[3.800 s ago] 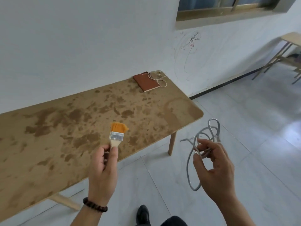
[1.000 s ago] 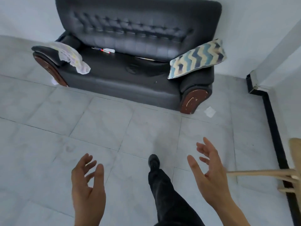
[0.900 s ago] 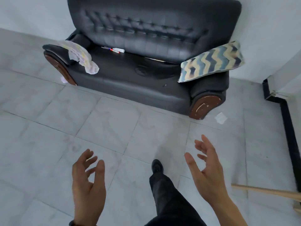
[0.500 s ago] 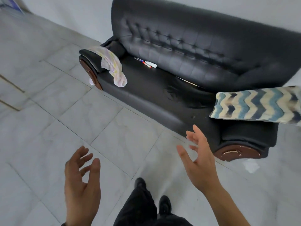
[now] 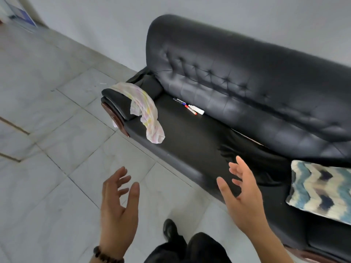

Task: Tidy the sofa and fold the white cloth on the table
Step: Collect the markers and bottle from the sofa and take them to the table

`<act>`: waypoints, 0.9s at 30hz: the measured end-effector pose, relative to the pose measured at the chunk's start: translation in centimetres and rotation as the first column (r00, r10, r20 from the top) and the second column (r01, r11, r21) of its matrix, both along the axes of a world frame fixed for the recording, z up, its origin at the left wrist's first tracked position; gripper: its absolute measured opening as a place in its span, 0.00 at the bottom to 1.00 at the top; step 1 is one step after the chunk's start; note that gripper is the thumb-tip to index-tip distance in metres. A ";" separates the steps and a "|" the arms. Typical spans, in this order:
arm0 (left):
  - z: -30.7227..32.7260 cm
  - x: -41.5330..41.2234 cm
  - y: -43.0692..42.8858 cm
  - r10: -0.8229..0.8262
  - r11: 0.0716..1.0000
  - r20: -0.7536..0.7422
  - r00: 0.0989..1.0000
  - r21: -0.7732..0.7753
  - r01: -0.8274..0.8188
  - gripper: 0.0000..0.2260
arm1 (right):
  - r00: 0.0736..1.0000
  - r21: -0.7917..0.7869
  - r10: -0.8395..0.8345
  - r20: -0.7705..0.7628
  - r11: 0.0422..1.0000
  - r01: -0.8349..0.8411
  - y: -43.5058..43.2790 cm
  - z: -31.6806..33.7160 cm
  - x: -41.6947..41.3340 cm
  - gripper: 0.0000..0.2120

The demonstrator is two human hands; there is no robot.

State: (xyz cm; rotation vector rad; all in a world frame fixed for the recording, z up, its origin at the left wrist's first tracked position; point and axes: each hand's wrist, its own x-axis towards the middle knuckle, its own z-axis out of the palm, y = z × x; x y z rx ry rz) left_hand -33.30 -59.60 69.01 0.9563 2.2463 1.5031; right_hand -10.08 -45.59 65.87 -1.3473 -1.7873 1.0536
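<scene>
Floor (image 5: 57,149): grey tiles. Wall (image 5: 114,25): plain white. Black shoe (image 5: 169,229) on the tiles. Bead bracelet (image 5: 106,256) at bottom edge. Blue object (image 5: 20,16), top left corner, blurred.

Empty spread hands (image 5: 245,200) before black sofa (image 5: 237,88)

Left hand (image 5: 117,209) and right hand (image 5: 243,198) raised forward, fingers (image 5: 236,168) spread, palms facing inward, both empty.

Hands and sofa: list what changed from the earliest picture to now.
The left hand let go of the orange-bristled brush, the right hand the grey cable; both are now open, nearing the black leather sofa. The pale cloth, markers and zigzag cushion stayed put.
</scene>
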 end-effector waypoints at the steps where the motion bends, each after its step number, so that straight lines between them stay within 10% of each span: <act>1: 0.5 -1.7 2.5 -0.021 1.000 -0.009 1.000 -0.010 0.021 0.19 | 1.000 -0.006 -0.015 -0.004 1.000 0.015 1.9 0.3 -1.5 0.35; 27: -13.8 -28.3 57.2 -0.435 0.853 0.074 0.898 -0.286 0.437 0.18 | 0.955 -0.195 -0.256 0.148 0.939 0.282 47.4 -15.6 -30.1 0.31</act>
